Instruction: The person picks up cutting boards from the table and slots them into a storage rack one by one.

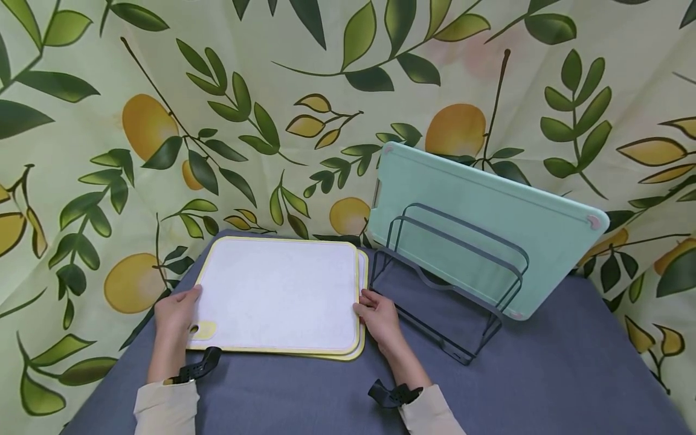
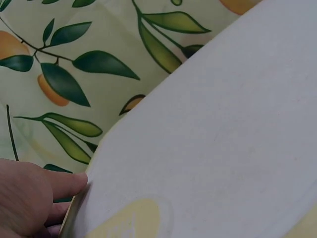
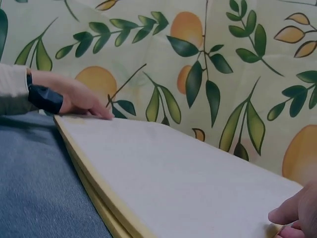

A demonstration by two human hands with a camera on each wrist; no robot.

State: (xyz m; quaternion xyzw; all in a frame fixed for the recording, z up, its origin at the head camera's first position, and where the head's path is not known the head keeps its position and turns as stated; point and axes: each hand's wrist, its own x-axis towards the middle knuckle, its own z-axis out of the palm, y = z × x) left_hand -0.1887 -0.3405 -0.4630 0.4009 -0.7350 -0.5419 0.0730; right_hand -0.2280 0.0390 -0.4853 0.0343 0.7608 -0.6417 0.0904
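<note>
Nearest are two cream cloth sleeves [image 1: 165, 411], with a black strap-mounted device [image 1: 394, 396] at each wrist. Beyond the cuffs, the person's left hand [image 1: 176, 311] pinches the left edge of a white rectangular cutting board with a yellow rim [image 1: 277, 296], the thumb at its edge and the other fingers close by, bent and partly hidden. The right hand [image 1: 382, 317] pinches the opposite edge, its thumb on the upper face and the fingers bent at the rim; whether they also grip the similar yellow-edged white board underneath [image 1: 363, 269] cannot be told. Both boards are stacked slightly out of line above a dark blue-grey cloth-covered table [image 1: 283, 393], between the two hands. Just right of the right hand stands a dark grey metal wire rack [image 1: 435, 285]. Behind its tall loops a large mint-green rectangular board [image 1: 462, 187] leans, tilted. Farthest back hangs a pale fabric backdrop printed with green leaves and orange fruit [image 1: 326, 36].
</note>
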